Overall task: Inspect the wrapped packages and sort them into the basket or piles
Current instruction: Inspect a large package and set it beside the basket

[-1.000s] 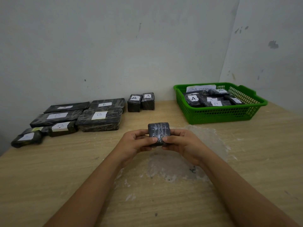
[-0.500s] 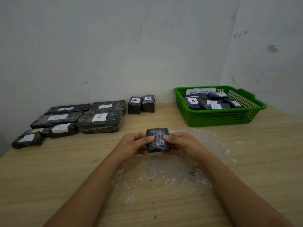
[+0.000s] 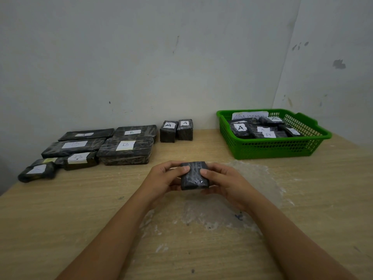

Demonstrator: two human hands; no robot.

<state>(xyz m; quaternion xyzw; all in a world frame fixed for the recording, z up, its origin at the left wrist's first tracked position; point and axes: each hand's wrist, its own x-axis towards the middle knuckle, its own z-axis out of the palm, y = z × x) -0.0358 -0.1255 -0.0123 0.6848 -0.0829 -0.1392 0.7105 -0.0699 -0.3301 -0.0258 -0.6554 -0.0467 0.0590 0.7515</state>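
Note:
A small black wrapped package (image 3: 194,175) is held above the middle of the wooden table (image 3: 60,215). My left hand (image 3: 165,178) grips its left side, thumb on top. My right hand (image 3: 222,181) grips its right side the same way. No label shows on the face turned to me. At the back right stands a green basket (image 3: 272,149) with a paper sign and several black packages marked A. Two small packages marked A (image 3: 176,130) stand at the back centre. A pile of larger black packages, mostly marked B (image 3: 125,150), lies at the back left.
A patch of white residue (image 3: 218,215) covers the table below my hands. The walls meet in a corner behind the basket. The table's left edge runs close to the leftmost package (image 3: 37,171).
Both hands have turned the small package, tilting its top face more toward me, and they hold it slightly lower than before. Nothing else has moved.

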